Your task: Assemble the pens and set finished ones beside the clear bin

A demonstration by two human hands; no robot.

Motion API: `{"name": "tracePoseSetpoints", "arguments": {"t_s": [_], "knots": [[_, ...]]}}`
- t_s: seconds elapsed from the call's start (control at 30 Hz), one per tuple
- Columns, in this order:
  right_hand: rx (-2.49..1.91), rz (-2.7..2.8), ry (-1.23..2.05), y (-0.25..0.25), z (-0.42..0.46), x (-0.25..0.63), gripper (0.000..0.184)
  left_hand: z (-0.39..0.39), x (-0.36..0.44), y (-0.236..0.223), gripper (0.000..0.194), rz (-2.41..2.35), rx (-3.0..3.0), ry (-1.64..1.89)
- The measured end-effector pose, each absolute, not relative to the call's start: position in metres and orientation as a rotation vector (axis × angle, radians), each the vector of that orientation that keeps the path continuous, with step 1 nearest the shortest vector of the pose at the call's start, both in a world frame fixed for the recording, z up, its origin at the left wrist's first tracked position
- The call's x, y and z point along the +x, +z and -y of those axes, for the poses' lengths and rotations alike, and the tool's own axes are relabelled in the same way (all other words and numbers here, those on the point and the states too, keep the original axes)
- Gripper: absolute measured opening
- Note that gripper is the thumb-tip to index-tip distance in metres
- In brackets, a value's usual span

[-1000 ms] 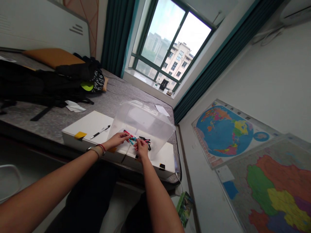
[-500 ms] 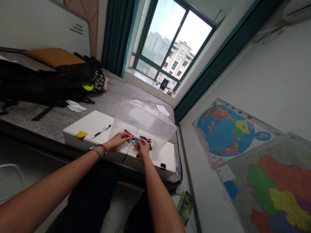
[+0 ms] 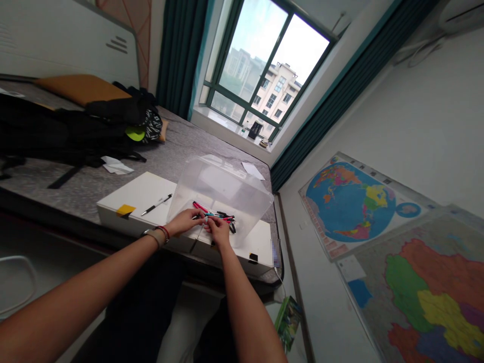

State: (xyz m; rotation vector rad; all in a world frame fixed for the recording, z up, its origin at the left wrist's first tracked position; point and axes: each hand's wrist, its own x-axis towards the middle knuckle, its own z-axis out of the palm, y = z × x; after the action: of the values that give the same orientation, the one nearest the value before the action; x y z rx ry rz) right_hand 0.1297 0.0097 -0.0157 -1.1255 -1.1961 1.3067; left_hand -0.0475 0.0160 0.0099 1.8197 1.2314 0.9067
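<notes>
Right hand point(image 3: 219, 230) at pens point(image 3: 200, 206); map point(image 3: 350, 204) lettering illegible.

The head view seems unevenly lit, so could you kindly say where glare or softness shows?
In the head view, the window glares near-white at top, the floor is dim, and the clustered pens look too small and soft for fine detail.

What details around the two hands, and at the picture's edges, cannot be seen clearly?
All in the head view:
What, if anything, the left hand and right hand pinch: too small, partly covered by fingers.
Exact number of pens: they overlap, and the hands may cover some.
Air conditioner: cut off at top right corner.
Object beside white box: pixelated.
</notes>
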Motion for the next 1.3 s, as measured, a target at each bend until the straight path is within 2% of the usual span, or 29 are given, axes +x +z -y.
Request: {"name": "tracePoseSetpoints", "arguments": {"t_s": [0.5,0.8,1.17,1.3], "knots": [[-1.174,1.278,1.229,-0.016,-0.009,0.131,0.019,-0.016,-0.046,0.002,0.031,-1.381,1.891,0.858],[-1.212,1.306,1.172,-0.014,-0.007,0.13,0.025,-0.001,-0.031,0.013,0.032,-1.662,1.994,0.79],[-1.279,1.42,1.091,-0.019,-0.009,0.129,0.021,-0.004,-0.036,0.014,0.025,-1.504,2.024,0.851],[-1.288,1.356,1.118,-0.016,-0.008,0.129,0.018,-0.009,-0.034,0.012,0.023,-1.475,1.901,1.015]]}}
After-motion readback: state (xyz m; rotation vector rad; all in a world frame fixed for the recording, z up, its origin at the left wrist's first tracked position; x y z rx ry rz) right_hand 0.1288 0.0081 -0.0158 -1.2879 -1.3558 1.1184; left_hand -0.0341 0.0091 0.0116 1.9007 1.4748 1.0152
